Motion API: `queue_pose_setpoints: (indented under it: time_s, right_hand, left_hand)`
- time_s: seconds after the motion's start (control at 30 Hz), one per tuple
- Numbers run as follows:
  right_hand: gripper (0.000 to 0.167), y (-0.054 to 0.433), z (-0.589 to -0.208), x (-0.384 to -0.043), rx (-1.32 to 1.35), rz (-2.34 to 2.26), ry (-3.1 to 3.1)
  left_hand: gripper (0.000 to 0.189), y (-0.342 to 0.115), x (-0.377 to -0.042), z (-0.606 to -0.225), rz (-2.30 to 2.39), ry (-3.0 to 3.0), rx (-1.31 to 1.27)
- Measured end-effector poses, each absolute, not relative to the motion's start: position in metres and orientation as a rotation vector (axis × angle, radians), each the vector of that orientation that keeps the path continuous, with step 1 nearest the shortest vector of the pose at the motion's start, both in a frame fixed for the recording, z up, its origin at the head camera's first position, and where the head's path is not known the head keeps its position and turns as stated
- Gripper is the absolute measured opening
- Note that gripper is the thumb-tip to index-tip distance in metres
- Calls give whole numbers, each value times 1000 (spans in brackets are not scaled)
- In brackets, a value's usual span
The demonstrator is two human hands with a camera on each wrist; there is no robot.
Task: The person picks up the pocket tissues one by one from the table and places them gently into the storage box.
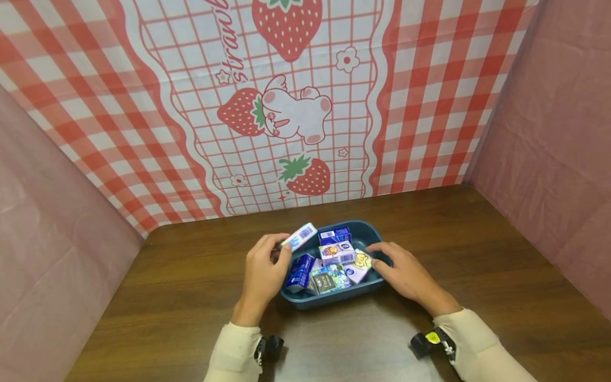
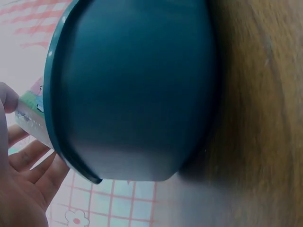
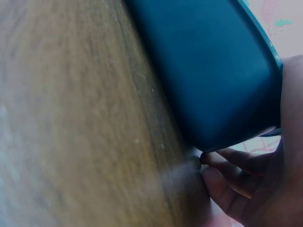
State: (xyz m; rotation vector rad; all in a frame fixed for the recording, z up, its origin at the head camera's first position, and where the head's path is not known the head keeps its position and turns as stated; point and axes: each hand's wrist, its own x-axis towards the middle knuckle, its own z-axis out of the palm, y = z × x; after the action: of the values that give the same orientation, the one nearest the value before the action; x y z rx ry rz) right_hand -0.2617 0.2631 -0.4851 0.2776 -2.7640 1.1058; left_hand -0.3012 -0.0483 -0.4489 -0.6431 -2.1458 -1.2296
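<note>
My left hand [image 1: 262, 270] pinches a small white tissue pack [image 1: 299, 236] with a barcode, tilted above the left rim of a blue plastic basin [image 1: 329, 298]. In the left wrist view, the thumb and fingers hold this pack's printed end beside the basin's rim. My right hand [image 1: 406, 269] grips the basin's right side; thumb and forefinger reach over the rim by a yellow-and-lilac pack [image 1: 361, 260]. Other fingers [image 3: 220, 187] curl outside, near the basin's lower corner. Inside lie a strawberry-print pack [image 1: 337, 252], dark blue packs [image 1: 300, 271] and a colourful pack [image 1: 329, 280].
The basin stands on a brown wooden table [image 1: 477, 254]. A red-and-white checked strawberry cloth [image 1: 425, 95] hangs behind it. Pink cloth walls [image 1: 553, 143] flank the table. Each wrist wears a black camera [image 1: 422, 345].
</note>
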Motion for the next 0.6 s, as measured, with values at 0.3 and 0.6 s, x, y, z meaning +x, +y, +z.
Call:
queue_pose_setpoints:
  time_s: [0.3, 0.6]
  right_hand:
    - [33, 262, -485, -262, 285, 1105, -2762]
    - [33, 262, -486, -263, 282, 1084, -2748]
  left_hand:
    - [17, -42, -296, -449, -1150, -2195, -704]
    - [16, -38, -296, -449, -1100, -2197, -754]
